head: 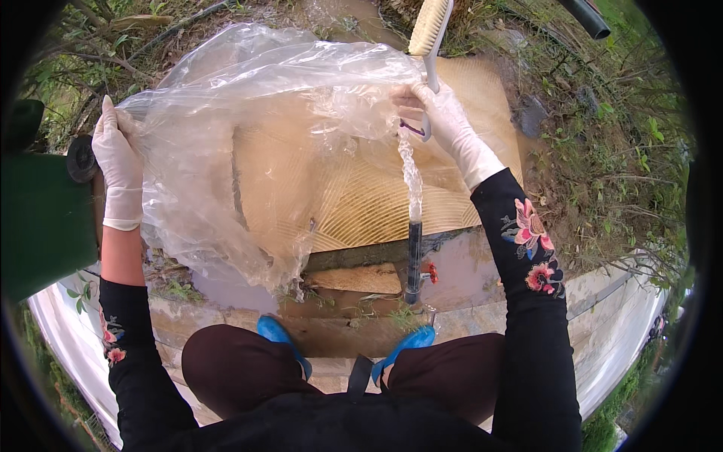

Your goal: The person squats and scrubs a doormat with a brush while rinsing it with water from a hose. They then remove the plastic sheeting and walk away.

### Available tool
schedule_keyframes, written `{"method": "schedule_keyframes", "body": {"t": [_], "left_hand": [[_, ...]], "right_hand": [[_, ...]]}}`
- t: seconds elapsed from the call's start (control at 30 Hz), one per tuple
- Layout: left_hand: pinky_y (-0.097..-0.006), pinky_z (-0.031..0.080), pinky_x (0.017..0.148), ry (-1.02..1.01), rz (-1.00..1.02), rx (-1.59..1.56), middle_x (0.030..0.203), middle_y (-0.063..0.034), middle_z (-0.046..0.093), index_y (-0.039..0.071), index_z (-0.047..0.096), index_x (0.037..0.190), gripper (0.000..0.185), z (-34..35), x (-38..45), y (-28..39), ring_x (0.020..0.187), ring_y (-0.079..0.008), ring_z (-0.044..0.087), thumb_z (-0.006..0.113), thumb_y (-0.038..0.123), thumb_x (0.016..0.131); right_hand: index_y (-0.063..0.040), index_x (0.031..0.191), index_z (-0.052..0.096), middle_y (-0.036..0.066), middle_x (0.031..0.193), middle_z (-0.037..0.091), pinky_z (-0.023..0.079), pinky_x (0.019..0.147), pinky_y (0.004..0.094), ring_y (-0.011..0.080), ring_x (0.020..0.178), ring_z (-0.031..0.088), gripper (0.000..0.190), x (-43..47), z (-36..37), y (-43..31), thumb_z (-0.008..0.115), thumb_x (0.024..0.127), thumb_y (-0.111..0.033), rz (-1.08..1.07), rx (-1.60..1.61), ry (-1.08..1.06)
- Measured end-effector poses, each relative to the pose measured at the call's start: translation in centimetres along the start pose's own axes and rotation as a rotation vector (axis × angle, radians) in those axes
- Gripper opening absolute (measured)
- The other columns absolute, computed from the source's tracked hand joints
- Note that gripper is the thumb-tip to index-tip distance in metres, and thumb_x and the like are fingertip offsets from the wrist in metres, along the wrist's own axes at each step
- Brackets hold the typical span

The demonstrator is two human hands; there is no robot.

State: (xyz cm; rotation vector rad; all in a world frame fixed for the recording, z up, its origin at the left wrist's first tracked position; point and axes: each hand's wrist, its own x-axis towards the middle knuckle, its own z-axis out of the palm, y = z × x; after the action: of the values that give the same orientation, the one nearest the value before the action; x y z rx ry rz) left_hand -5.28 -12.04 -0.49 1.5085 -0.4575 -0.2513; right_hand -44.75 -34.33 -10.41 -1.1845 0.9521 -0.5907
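A large clear plastic sheet (226, 141) is stretched out before me, wet and wrinkled. Its left edge is pinched in my left hand (118, 164), which wears a pale glove. My right hand (438, 110), gloved too, grips the handle of a scrubbing brush (432, 34) with cream bristles pointing up and left. The sheet's right edge gathers at those same fingers, and a dark purple loop hangs at the handle's end. From an upright dark pipe (414, 248) a stream of water (412, 175) reaches the sheet just below my right hand.
A ridged tan board (474, 107) lies flat under the sheet. A red valve handle (433, 272) juts from the pipe, near a wooden piece (356, 279) and muddy water (457, 277). Left stands a green bin (45, 220) with a black wheel; a dark pipe end (593, 22) shows top right.
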Motion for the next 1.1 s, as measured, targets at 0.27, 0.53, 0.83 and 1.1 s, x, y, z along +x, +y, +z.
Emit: {"method": "schedule_keyframes", "body": {"t": [0.27, 0.53, 0.83, 1.1], "left_hand": [[-0.0242, 0.039, 0.063, -0.212, 0.049, 0.549, 0.076, 0.0022, 0.052, 0.007, 0.059, 0.087, 0.039, -1.4, 0.3, -5.1, 0.068, -0.0075, 0.046, 0.066, 0.046, 0.094], [-0.0448, 0.034, 0.113, -0.524, 0.255, 0.767, 0.145, -0.0239, 0.045, 0.007, 0.033, 0.150, 0.096, 3.7, -3.8, -7.4, 0.136, -0.0349, 0.043, 0.079, 0.050, 0.078], [-0.0515, 0.015, 0.120, -0.746, 0.719, 1.225, 0.158, -0.0170, 0.030, 0.018, 0.027, 0.156, 0.121, 11.4, -8.5, -8.2, 0.147, -0.0363, 0.024, 0.089, 0.049, 0.057], [-0.0507, 0.014, 0.122, -1.180, 0.799, 1.138, 0.137, -0.0128, 0.056, 0.019, 0.027, 0.155, 0.110, 18.7, -15.5, -9.6, 0.135, -0.0316, 0.045, 0.086, 0.035, 0.064]], "right_hand": [[-0.003, 0.103, 0.059, 0.001, 0.075, 0.059, 0.047, 0.057, 0.0262, 0.0100, 0.062, 0.053, 0.014, 2.9, -4.6, 6.3, 0.059, 0.095, -0.015, 0.030, -0.417, 0.351], [-0.001, 0.110, 0.058, 0.001, 0.075, 0.060, 0.050, 0.057, 0.0240, 0.0105, 0.065, 0.060, 0.020, 0.0, -9.2, -8.6, 0.059, 0.099, -0.018, -0.525, -0.143, 0.468], [0.000, 0.133, 0.051, 0.012, 0.113, 0.063, 0.058, 0.079, 0.0325, 0.0198, 0.100, 0.066, 0.036, -1.4, -11.1, -0.6, 0.053, 0.099, -0.009, -0.238, -0.048, 0.525], [-0.005, 0.136, 0.055, 0.011, 0.122, 0.062, 0.056, 0.080, 0.0303, 0.0178, 0.102, 0.065, 0.040, -4.2, -11.9, 10.5, 0.048, 0.097, -0.002, 0.096, -0.059, 0.542]]}}
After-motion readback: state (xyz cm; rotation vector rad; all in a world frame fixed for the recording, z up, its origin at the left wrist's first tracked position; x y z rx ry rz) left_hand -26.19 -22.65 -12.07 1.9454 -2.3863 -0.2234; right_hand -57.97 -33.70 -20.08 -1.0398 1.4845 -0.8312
